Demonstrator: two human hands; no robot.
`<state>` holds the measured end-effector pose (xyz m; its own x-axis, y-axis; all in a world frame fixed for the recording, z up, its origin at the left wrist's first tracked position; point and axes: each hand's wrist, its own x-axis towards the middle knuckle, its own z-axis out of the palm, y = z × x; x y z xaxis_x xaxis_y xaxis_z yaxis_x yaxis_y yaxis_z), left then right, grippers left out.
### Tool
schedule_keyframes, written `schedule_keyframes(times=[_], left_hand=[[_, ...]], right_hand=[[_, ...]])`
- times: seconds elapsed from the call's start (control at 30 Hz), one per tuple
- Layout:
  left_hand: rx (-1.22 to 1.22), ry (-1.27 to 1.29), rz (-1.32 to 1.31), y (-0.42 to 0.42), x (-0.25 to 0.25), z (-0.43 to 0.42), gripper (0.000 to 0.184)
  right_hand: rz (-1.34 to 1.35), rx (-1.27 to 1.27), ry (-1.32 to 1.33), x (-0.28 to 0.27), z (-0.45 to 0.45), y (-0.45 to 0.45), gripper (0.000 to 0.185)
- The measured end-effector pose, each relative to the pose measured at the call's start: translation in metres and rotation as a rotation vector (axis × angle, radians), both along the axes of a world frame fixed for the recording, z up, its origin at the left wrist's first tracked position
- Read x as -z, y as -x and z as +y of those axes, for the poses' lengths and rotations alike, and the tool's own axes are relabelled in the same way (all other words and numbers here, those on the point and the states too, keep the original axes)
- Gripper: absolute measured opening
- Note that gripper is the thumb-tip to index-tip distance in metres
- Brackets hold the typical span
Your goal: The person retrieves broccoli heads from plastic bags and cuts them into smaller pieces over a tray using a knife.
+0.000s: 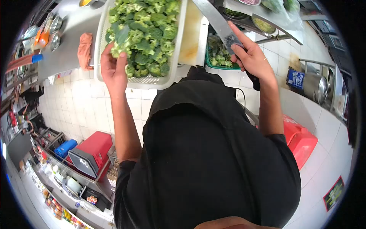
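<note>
My left hand (113,70) is closed around a pale green broccoli floret (120,49) with a leafy piece, at the left side of a white plastic basket (179,45). Heaped in that basket are many cut broccoli florets (152,36). On the right, my right hand (253,57) grips a large kitchen knife (218,22), its forefinger stretched along the blade. The knife's black handle shows below the palm, and the blade points up and left over a worn cutting board (189,36). Beneath the right hand is a green crate (213,65) with broccoli pieces.
A crumpled orange cloth (85,51) lies on the steel counter (72,26) left of the basket. Farther right stands a large metal pot (315,87). A red plastic bin (299,143) is behind my right elbow. Other people (28,101) are at far left.
</note>
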<state>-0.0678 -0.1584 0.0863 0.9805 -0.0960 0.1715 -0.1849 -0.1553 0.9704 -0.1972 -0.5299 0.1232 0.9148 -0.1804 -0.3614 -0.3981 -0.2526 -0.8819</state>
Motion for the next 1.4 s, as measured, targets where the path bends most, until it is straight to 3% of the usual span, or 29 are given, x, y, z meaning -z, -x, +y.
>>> schedule_keyframes(times=[0.23,0.33,0.43,0.67,0.77,0.93,1.13,1.23,1.3,1.37,1.4], left_hand=[[0.494,-0.166,-0.205,-0.006,-0.021,-0.125,0.055],[0.597,-0.359,-0.505,-0.002,-0.01,-0.159,0.058],[0.608,-0.36,-0.397,-0.006,-0.002,-0.151,0.057],[0.167,-0.431,-0.224,-0.046,0.024,-0.013,0.058],[0.086,-0.56,-0.096,-0.048,0.036,0.047,0.057],[0.169,-0.62,0.053,-0.031,0.041,0.082,0.059],[0.17,-0.655,-0.038,-0.019,0.047,0.091,0.057],[0.14,-0.619,0.026,-0.022,0.055,0.099,0.053],[0.078,-0.517,0.106,-0.023,0.061,0.103,0.044],[0.033,-0.406,0.283,-0.027,0.062,0.11,0.041],[-0.011,-0.181,0.365,-0.025,0.048,0.105,0.034]], right_hand=[[-0.117,0.223,0.015,-0.036,-0.018,0.052,0.063],[-0.174,0.275,0.058,-0.038,-0.029,0.072,0.063],[-0.197,0.292,0.051,-0.033,-0.031,0.09,0.065],[-0.123,0.235,0.055,-0.02,-0.018,0.082,0.065],[-0.092,0.176,0.051,-0.018,-0.005,0.063,0.059],[-0.267,0.028,-0.154,0.008,0.013,0.023,0.055],[-0.13,-0.133,-0.335,0.015,0.06,-0.014,0.048],[-0.101,-0.228,-0.39,0.021,0.078,-0.025,0.033],[-0.016,-0.182,-0.385,0.014,0.093,-0.029,0.045],[0.005,-0.292,-0.336,0.019,0.093,-0.033,0.058],[-0.051,-0.253,-0.323,0.015,0.104,-0.034,0.059]])
